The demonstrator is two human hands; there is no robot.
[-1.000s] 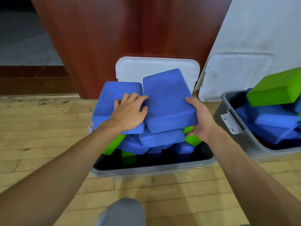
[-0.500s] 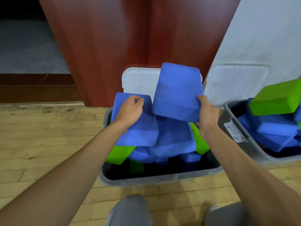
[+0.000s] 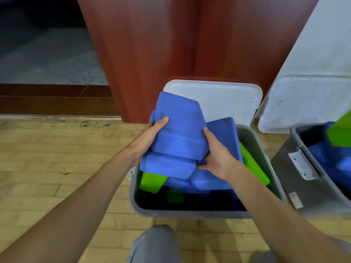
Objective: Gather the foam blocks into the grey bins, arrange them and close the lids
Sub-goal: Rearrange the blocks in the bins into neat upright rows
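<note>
Closest in, a grey-trousered knee (image 3: pixel 155 243) sits over the wooden floor (image 3: pixel 57 158), just before the near rim of a grey bin (image 3: pixel 190 213). Inside the bin lie jumbled foam blocks: a green block (image 3: pixel 152 182) at the left, another green one (image 3: pixel 252 168) leaning on the right wall, and several blue ones heaped between them. Above that heap, the left hand (image 3: pixel 150 137) grips the left edge of the top blue block (image 3: pixel 180 128), thumb laid on its upper face, while the right hand (image 3: pixel 216 158) curls round its lower right corner. This block is tilted and rests on a second blue block (image 3: pixel 167 166). Behind, the bin's white lid (image 3: pixel 228 97) stands open against a red-brown panel (image 3: pixel 171 44). Off to the right stands another grey bin (image 3: pixel 296 168) holding blue and green blocks.
</note>
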